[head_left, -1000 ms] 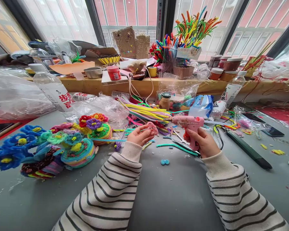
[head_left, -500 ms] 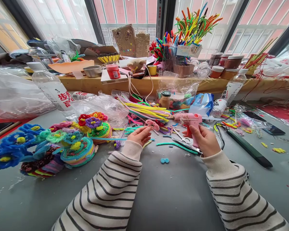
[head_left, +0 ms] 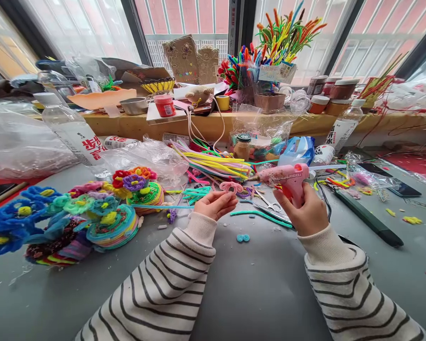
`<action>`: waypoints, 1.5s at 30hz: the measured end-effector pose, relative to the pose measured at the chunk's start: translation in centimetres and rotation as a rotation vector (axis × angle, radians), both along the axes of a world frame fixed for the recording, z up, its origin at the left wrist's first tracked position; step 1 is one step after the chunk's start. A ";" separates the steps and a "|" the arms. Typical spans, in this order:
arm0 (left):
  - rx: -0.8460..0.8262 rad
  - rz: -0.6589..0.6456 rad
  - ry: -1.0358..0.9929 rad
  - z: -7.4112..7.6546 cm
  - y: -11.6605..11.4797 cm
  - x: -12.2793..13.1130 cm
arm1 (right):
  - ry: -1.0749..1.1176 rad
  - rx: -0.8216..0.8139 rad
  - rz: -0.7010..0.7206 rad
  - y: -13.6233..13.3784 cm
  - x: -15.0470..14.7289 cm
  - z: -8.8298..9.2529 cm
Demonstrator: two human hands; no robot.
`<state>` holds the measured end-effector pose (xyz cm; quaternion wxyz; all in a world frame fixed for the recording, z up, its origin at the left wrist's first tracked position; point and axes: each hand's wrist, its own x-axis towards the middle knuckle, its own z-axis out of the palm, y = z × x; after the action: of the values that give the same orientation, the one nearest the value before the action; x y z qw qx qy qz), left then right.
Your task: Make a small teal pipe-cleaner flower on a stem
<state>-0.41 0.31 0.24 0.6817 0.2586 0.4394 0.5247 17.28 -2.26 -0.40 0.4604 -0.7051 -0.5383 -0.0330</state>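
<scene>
My left hand pinches a small pink pipe-cleaner loop piece at its fingertips, held just above the grey table. My right hand grips a pink hot glue gun by the handle, its nozzle pointing left toward the pink piece. Scissors and a teal pipe cleaner lie between the hands. A tiny blue coiled piece rests on the table nearer me.
Finished pipe-cleaner flowers and coiled baskets crowd the left. A pile of loose pipe cleaners, a jar, water bottles and plastic bags sit behind. The wooden sill holds pots, tins and pipe-cleaner bunches. A black bar lies right.
The pink piece in my left hand has moved slightly up and right. My right hand has raised and tipped the glue gun, bringing its nozzle closer to the piece.
</scene>
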 end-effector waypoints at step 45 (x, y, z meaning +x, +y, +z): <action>-0.010 -0.055 -0.030 0.5 -1.1 0.6 | -0.450 0.204 -0.065 0.1 0.5 -0.7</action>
<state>0.18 -0.81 0.75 0.7037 0.2590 0.4244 0.5075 17.80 -2.20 -1.12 0.3965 -0.6468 -0.5981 -0.2583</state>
